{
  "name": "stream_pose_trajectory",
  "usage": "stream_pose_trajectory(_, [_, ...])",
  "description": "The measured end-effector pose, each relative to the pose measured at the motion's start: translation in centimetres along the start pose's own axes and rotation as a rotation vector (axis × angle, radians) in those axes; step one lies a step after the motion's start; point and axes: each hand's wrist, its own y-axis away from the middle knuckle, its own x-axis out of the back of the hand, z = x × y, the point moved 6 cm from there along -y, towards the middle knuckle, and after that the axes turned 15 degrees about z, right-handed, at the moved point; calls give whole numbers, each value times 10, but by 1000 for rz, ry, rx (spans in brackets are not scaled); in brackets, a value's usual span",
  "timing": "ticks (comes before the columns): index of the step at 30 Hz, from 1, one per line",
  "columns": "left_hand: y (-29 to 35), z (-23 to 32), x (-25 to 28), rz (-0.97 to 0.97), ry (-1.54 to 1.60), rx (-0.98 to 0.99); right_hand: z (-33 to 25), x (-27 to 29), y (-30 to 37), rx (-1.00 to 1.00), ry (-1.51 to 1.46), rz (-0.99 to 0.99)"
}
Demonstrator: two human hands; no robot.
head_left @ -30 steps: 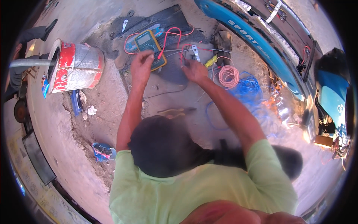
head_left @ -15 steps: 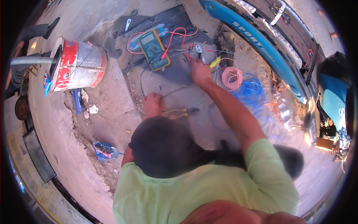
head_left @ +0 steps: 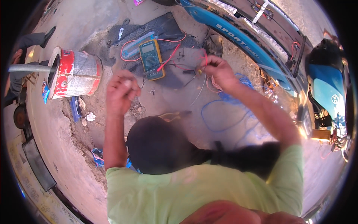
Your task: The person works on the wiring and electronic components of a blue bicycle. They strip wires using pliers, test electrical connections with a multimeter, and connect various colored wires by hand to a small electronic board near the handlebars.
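My right hand [head_left: 220, 74] is raised over the ground near the blue panel, its fingertips pinched on a thin red wire [head_left: 205, 56]. A small yellow piece shows just under those fingers. Left of the multimeter [head_left: 150, 59], my left hand [head_left: 122, 91] is lifted with its fingers curled in; whether anything is in them I cannot make out. The yellow-cased multimeter lies on a dark mat, with a red test lead [head_left: 169, 58] across its right side. Pliers with yellow handles [head_left: 169, 116] lie partly hidden behind the dark cap.
A red and white bucket [head_left: 84, 74] with a grey pipe in it stands at the left. Blue wire [head_left: 203, 114] lies in loose loops on the right, beside a pink wire coil [head_left: 212, 85]. A long blue panel [head_left: 223, 28] borders the far right. Another person's leg [head_left: 31, 40] shows far left.
My left hand has risen from the ground and moved left and farther away. My right hand has shifted right and lifted, with the red wire in its fingers.
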Motion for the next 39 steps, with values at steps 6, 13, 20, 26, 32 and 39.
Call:
stream_pose_trajectory(6, [-14, 78, -20, -102, -113, -400, -91, 0, 10, -105, -535, -51])
stream_pose_trajectory(13, [0, -77, 18, -306, -588, 373, -126, 13, 53, -80, -263, -156])
stream_pose_trajectory(20, [-82, -129, 112, 485, -867, 79, -152, 71, 133, -327, 345, -170])
stream_pose_trajectory(26, [-123, -151, 91, 431, -822, 278, -160, 86, 145, -349, 403, -121])
stream_pose_trajectory(32, [-128, -164, 69, 381, -392, 223, -138, 89, 147, -425, 355, -195])
stream_pose_trajectory(39, [-113, -161, 48, 409, -638, 203, -111, 100, 153, -166, 822, -337])
